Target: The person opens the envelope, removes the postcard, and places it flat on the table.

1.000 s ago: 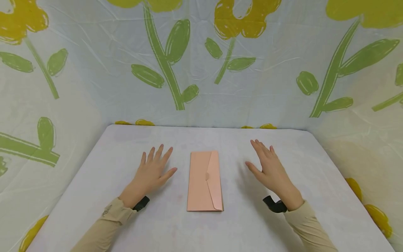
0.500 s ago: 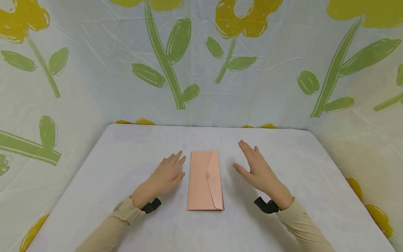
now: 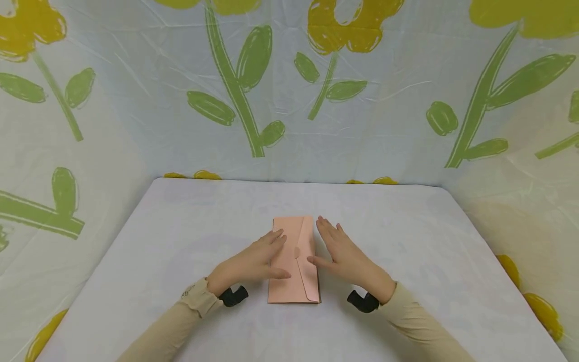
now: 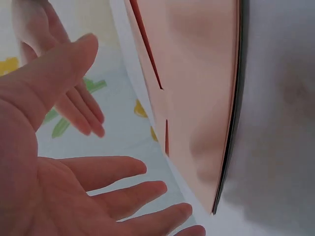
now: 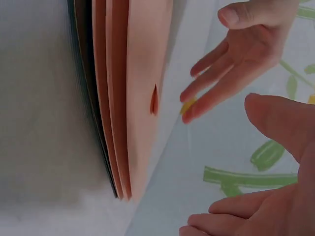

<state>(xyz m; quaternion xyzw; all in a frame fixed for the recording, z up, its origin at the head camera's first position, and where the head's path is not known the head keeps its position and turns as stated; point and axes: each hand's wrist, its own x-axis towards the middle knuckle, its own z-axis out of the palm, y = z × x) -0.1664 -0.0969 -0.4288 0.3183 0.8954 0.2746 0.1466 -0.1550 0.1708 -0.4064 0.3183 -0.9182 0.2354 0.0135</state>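
A pink paper envelope (image 3: 296, 289) lies lengthwise on the white table, its flap tucked in at a small tab along the right side. In the right wrist view several layers show at the edge of the envelope (image 5: 140, 83), with a dark layer at the bottom. My left hand (image 3: 253, 259) hovers over the left half of the envelope, fingers extended and thumb apart. Along the right edge is my right hand (image 3: 350, 259), its fingers straight and its thumb tip over the flap. Both wrist views show the hands apart from the paper, holding nothing.
The envelope rests on a white-covered table (image 3: 217, 322). A white cloth wall with yellow flowers and green stems (image 3: 235, 85) rises behind and at both sides. Black wrist devices (image 3: 234, 295) show below each wrist.
Both hands have moved inward, the left to the right and the right to the left, from beside the envelope to over its left half and right edge. The envelope stays in place.
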